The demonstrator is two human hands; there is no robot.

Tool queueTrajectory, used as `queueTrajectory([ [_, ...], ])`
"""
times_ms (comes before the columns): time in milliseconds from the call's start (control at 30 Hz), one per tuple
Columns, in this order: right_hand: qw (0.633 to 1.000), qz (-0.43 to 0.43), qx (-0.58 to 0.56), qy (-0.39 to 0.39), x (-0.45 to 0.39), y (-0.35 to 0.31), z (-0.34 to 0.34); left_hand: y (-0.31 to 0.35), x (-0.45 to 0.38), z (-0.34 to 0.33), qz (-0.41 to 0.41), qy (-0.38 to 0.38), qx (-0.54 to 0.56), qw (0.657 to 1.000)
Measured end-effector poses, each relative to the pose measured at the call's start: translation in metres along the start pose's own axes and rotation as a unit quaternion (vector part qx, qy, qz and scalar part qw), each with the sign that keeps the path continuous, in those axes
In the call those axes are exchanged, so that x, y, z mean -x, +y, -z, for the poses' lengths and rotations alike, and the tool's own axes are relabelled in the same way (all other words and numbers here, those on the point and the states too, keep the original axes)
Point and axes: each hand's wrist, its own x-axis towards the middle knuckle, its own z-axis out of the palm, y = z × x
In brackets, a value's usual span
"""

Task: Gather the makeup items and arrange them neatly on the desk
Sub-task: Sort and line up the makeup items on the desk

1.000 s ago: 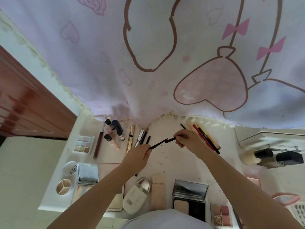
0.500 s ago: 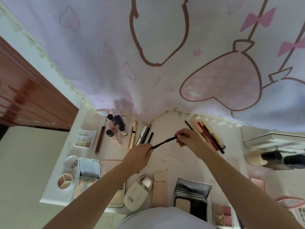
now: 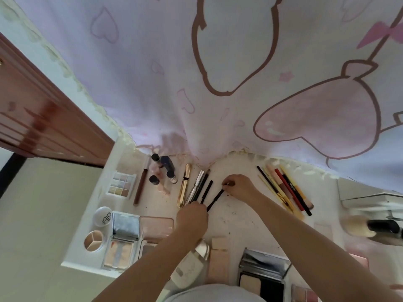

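A thin black makeup pencil [image 3: 214, 200] lies slanted just above the white desk [image 3: 237, 223], beside a row of black and silver pens [image 3: 199, 187]. My left hand [image 3: 192, 217] pinches its near end. Its far end is pinched by my right hand [image 3: 238, 187]. A gold tube [image 3: 184, 185] lies left of the pen row. Further left lie small bottles [image 3: 163, 173], a brown stick [image 3: 141, 186] and a square eyeshadow palette [image 3: 121, 185].
Coloured pencils [image 3: 285, 190] lie at the right. Open compacts [image 3: 122, 240], round pots [image 3: 93, 240], a white bottle [image 3: 189, 267] and a black compact [image 3: 261, 273] line the near edge. A brush [image 3: 370, 228] lies far right. A pink printed cloth [image 3: 218, 73] hangs behind the desk.
Both hands have lowered the black pencil toward the desk and turned it, bringing it close beside the row of pens. The pencil's cap and body, apart a second ago, are now joined.
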Motion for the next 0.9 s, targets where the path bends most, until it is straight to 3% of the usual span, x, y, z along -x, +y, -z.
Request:
queueTrajectory([
  [233,1.000,-0.019,-0.002,-0.019,-0.014,-0.007,0.000,0.001,-0.012,0.003,0.007,-0.016,0.024,1.000],
  [467,0.997,-0.013,-0.078,-0.003,-0.004,0.002,0.009,-0.003,-0.016,0.006,-0.003,-0.008,-0.006,1.000],
  [600,0.991,-0.025,-0.115,0.065,0.020,0.028,0.025,-0.001,-0.012,0.007,-0.006,0.002,-0.013,1.000],
  [700,0.985,-0.041,-0.046,0.162,0.045,0.062,0.040,0.004,-0.011,0.008,-0.019,0.035,-0.004,0.999],
  [800,0.965,-0.069,0.074,0.242,0.070,0.097,0.054,0.017,-0.011,0.001,-0.095,0.065,-0.014,0.993],
  [900,0.956,-0.084,0.089,0.268,0.080,0.117,0.062,0.039,-0.016,-0.005,-0.190,0.032,-0.058,0.980],
])
